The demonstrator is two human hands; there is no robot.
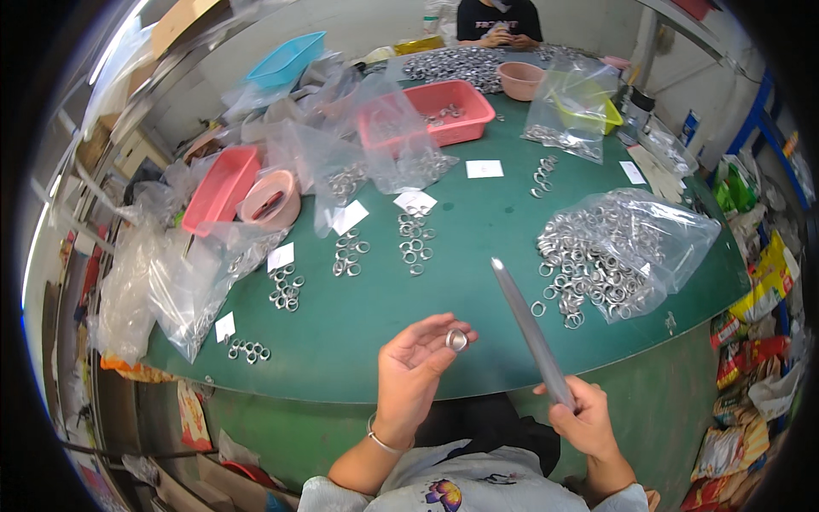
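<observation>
My left hand [411,358] pinches a silver ring [456,340] between thumb and fingertips, above the near edge of the green table [473,222]. In my right hand [587,416] is a long grey tapered metal rod, like a ring mandrel [533,333], gripped by its thick lower end. Its narrow tip points up and away to the left. Ring and rod are apart. To the right of the rod, a heap of silver rings [597,256] spills from a clear plastic bag [682,226]. One loose ring [537,309] lies at the heap's near left.
Small ring groups [413,243] lie by white paper slips [351,217] across the left and middle. Behind are bags of rings [409,145], a red tray [452,111], a pink bowl [271,199] and a yellow-green basket [610,115]. A person [499,26] sits at the far side.
</observation>
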